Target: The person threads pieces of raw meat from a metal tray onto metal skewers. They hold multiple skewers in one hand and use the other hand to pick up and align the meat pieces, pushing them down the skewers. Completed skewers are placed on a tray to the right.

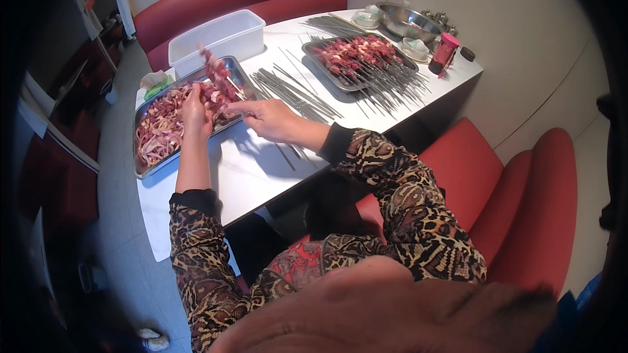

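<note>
Over a metal tray [230, 66] of raw meat strips and sliced onion [159, 130], I hold skewered raw meat [218, 76] with its threaded end tilted up. My left hand [197, 113] grips the meat from the left side, its thumb raised against it. My right hand [270, 118] closes around the lower skewer end, index finger pointing toward the meat. How many skewers are in my hands I cannot tell, as fingers and meat overlap. Bare flat metal skewers [294, 93] lie loosely piled on the white table [245, 166], right of the tray.
A dark tray [326, 71] holds many finished meat skewers, handles jutting over its near edge. Behind stand a white plastic bin [216, 39], a steel bowl [409, 22], wrapped tableware [365, 18] and a pink-lidded jar [444, 54]. Red bench seating [461, 171] borders the table.
</note>
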`<state>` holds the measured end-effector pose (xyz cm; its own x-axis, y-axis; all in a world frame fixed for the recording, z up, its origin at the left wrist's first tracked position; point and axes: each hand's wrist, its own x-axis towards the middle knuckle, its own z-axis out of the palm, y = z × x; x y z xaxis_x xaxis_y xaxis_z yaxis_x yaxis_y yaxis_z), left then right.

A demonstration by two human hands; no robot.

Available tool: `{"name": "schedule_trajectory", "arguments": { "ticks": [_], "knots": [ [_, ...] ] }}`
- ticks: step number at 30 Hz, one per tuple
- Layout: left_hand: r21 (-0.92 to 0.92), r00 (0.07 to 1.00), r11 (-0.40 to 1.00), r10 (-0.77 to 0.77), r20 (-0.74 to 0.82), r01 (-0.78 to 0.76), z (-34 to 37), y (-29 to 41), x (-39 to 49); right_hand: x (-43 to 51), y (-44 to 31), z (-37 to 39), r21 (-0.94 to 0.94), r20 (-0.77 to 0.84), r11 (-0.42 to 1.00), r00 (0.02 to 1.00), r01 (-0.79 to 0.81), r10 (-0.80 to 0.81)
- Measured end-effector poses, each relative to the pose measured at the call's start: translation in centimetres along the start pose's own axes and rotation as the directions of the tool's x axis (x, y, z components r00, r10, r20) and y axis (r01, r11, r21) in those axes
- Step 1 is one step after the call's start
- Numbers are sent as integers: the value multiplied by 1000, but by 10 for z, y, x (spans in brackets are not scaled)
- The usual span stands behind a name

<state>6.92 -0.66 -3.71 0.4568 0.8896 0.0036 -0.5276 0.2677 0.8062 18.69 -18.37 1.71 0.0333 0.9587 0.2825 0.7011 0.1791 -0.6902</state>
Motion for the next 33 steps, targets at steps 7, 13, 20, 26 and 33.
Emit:
{"name": "schedule_trajectory", "arguments": {
  "ticks": [7, 13, 20, 26, 33],
  "knots": [
    [356, 995, 934, -70, 69, 41, 9, 2, -7, -28, 53, -77, -64, -71, 982, 983, -176, 172],
    [400, 1000, 917, 13, -5, -10, -12, 10, 0, -50, 129, -196, -702, -259, 660, 959, -268, 115],
    [388, 999, 922, 17, -41, 0, -9, 6, 2, -59, 202, -239, -863, -142, 446, 962, -237, 235],
    [365, 999, 931, 39, -28, -27, -13, 5, 3, -52, 204, -239, -850, -159, 470, 967, -237, 201],
    [363, 994, 929, 96, -52, -70, -25, 14, 12, 0, 127, -134, -615, -58, 764, 977, -196, 203]
  ]
}}
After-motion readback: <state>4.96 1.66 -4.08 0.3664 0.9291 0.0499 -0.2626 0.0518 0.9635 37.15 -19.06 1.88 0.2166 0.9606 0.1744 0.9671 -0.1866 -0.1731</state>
